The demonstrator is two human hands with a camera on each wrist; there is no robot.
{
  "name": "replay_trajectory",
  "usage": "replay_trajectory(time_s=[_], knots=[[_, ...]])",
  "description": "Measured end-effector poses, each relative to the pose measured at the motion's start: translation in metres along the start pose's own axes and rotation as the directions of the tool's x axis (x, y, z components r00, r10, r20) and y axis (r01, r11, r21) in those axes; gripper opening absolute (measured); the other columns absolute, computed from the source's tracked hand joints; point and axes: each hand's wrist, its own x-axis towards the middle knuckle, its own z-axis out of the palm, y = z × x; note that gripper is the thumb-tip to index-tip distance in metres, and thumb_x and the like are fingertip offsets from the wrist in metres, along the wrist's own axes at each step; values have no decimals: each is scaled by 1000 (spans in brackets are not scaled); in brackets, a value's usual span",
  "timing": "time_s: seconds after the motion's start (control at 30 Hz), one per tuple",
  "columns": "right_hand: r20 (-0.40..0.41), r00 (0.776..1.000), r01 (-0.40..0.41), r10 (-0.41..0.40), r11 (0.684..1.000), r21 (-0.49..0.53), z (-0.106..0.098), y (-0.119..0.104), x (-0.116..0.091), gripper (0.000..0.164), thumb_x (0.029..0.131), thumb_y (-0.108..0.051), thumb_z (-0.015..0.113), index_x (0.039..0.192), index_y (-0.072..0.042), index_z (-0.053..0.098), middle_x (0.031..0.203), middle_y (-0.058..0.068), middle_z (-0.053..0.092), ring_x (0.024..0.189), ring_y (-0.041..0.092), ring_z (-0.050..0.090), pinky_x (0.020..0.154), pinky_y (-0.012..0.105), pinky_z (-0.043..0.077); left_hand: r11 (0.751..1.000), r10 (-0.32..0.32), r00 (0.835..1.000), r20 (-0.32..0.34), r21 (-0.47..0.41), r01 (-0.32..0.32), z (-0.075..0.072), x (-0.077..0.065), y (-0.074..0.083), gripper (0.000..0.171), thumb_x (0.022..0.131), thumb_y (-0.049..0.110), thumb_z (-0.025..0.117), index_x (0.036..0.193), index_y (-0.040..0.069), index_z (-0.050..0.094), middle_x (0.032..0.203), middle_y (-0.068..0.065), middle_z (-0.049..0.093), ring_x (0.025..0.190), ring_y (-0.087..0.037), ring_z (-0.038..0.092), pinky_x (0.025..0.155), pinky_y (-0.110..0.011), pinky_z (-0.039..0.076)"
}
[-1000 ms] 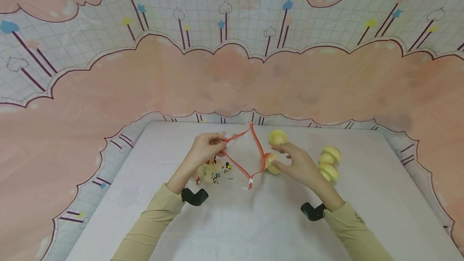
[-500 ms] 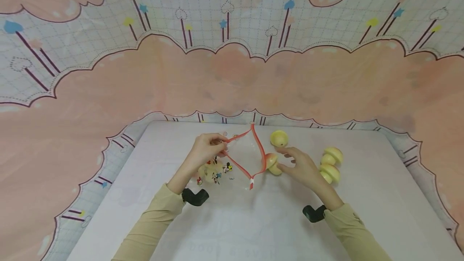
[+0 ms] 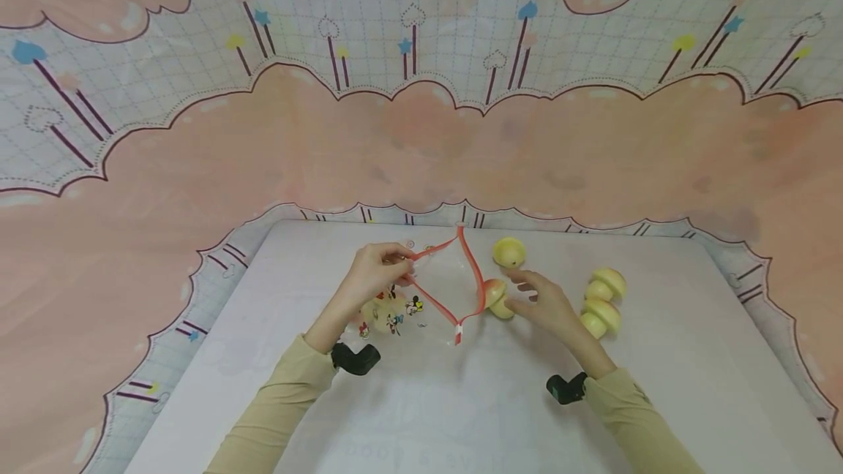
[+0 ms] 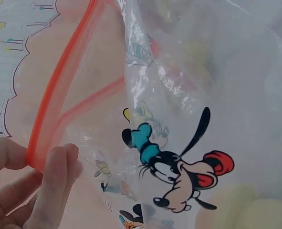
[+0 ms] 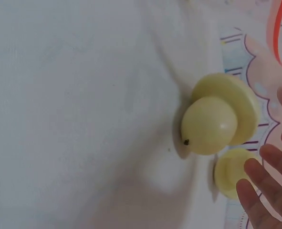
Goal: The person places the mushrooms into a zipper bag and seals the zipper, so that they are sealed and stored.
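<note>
Between the left hand (image 3: pixel 377 269) and the right hand (image 3: pixel 549 302), as the head view shows it, a clear bag (image 3: pixel 413 306) gapes above the white table (image 3: pixel 461 401), its red rim (image 3: pixel 476 269) spread into a diamond. The left hand pinches that rim at its left corner, and pale yellow shapes show through the printed film just below the fingers. The right hand has its thumb and fingers parted with nothing between them; just past the thumb tip lies the nearer mushroom (image 3: pixel 498 302), right beside the rim's far side, and just beyond the fingers sits the farther mushroom (image 3: pixel 509 252). Well to the right are two more mushrooms (image 3: pixel 602 302), close together. From the left wrist, thumb and fingertips close on the rim's lower end, while the film, with its printed dog figure (image 4: pixel 193 176), hangs to the right. From the right wrist, the spread fingers come in at the right edge; one mushroom rests apart from them with its round stem toward the camera, and the other is partly behind the fingertips, so whether they touch cannot be told.
</note>
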Motion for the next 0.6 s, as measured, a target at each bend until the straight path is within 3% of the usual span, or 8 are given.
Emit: replay_trajectory(time_s=[0.2,0.6], knots=[[17,999,-40,39,996,83,6,6,3,57,85,-13,69,137,-2,48,130,26,57,116,43,56,94,55,49,1000,-15,1000,2,4,15,0,2,0,25,91,11,59,112,0,68,88,-17,73,69,-16,71,76,-46,59],[45,995,-89,84,988,129,22,15,9,62,86,-11,69,141,-1,41,131,27,53,116,43,56,97,52,48,1000,-15,1000,10,1,15,-2,2,0,25,91,11,59,112,0,68,87,-16,72,69,-15,71,75,-44,59]])
